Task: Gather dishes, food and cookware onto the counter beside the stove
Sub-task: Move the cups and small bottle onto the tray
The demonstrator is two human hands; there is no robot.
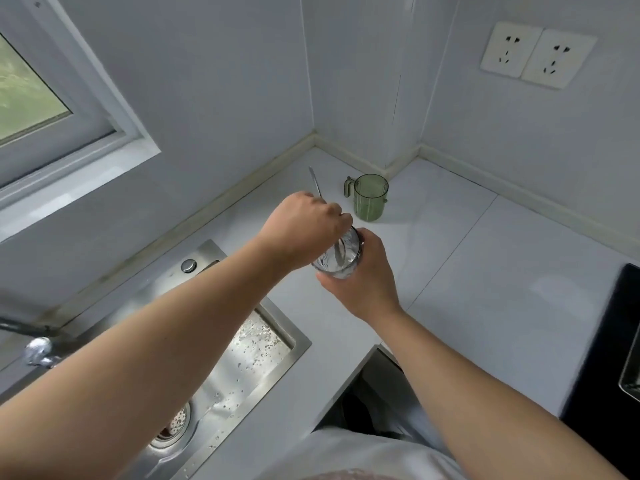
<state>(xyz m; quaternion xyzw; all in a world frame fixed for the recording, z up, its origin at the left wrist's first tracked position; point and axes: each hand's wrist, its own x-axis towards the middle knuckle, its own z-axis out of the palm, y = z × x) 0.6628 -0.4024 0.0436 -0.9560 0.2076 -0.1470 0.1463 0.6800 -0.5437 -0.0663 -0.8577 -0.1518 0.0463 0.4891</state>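
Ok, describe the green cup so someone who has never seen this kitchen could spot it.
Find the back corner of the white counter, where the walls meet. The green cup stands upright there, just beyond the left hand holding a metal utensil. Unlike the clear glass gripped in the right hand, it is tinted green, has a side handle and stands untouched.

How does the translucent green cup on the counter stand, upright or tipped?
Upright: the translucent green plastic cup stands on its base on the white counter, open rim up.
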